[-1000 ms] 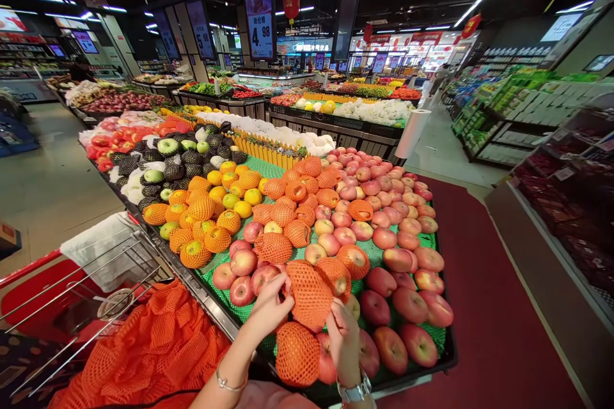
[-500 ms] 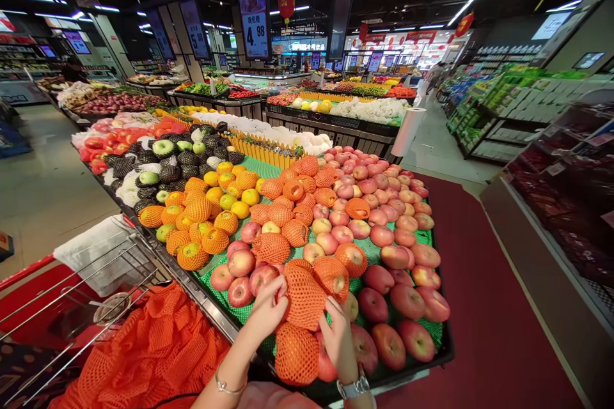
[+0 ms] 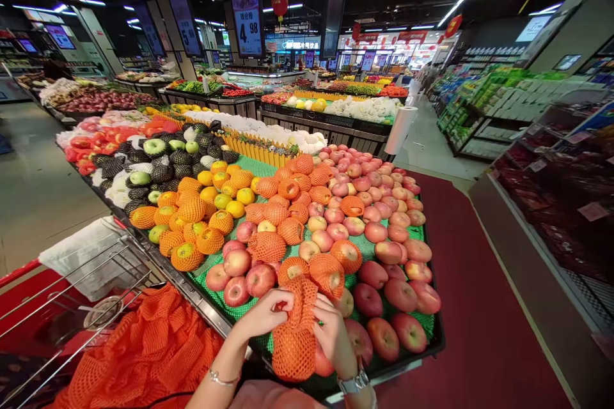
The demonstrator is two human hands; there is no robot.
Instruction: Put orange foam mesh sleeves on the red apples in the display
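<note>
An orange foam net sleeve (image 3: 302, 297) is stretched between my two hands over the near edge of the fruit display. My left hand (image 3: 269, 314) pinches its left side, fingers curled in. On the opposite side my right hand (image 3: 330, 326) grips it with bent fingers. Whether an apple is inside the sleeve, I cannot tell. Just below lies another orange-netted fruit (image 3: 293, 353), partly under the held sleeve. Beyond my hands sit a netted apple (image 3: 327, 275) and bare red apples (image 3: 260, 279).
A shopping cart (image 3: 71, 287) at left holds a heap of orange net sleeves (image 3: 144, 351). Netted oranges (image 3: 192, 209) and dark-netted green apples (image 3: 156, 147) fill the display's left. A plastic bag roll (image 3: 401, 129) stands at the back corner. Shelves (image 3: 551, 160) line the right.
Both hands have drawn slightly nearer to me with the sleeve. It was spread broad and now looks narrower and bunched, leaving the netted apples behind it more visible. The view has shifted a little.
</note>
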